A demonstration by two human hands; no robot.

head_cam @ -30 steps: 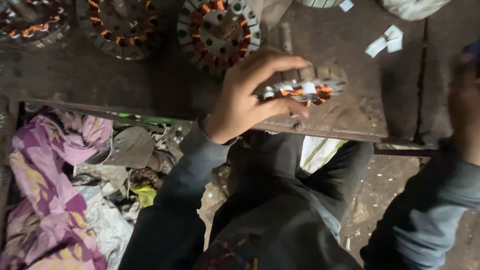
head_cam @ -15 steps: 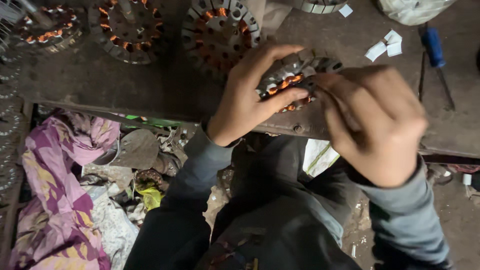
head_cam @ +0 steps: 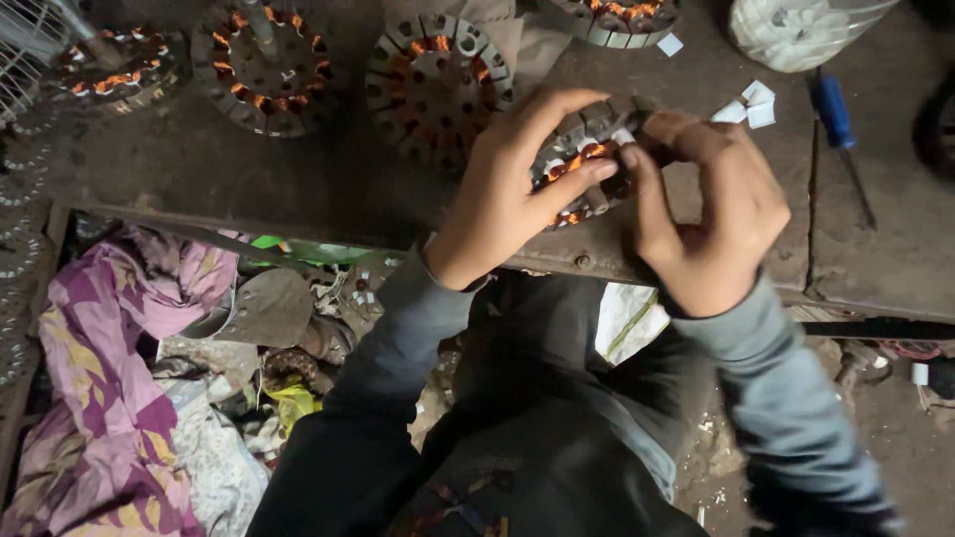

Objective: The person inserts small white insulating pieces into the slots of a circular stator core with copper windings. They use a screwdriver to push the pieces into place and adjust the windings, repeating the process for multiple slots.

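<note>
A round motor stator (head_cam: 585, 159) with copper windings and grey metal teeth sits between both hands, just above the front edge of the dark workbench (head_cam: 249, 189). My left hand (head_cam: 512, 194) wraps its left side, with the index finger arched over the top and the thumb on the coils. From the right, my right hand (head_cam: 711, 214) grips it with the thumb pressed on the windings. Much of the stator is hidden by fingers.
Several more wound stators (head_cam: 438, 85) lie along the back of the bench. Small white paper slips (head_cam: 748, 102) and a blue-handled screwdriver (head_cam: 838, 129) lie at the right. Pink patterned cloth (head_cam: 109, 388) and scraps lie on the floor at the left.
My right hand came in from the right edge and closed on the stator, which my left hand held alone a second ago. The view shifted slightly.
</note>
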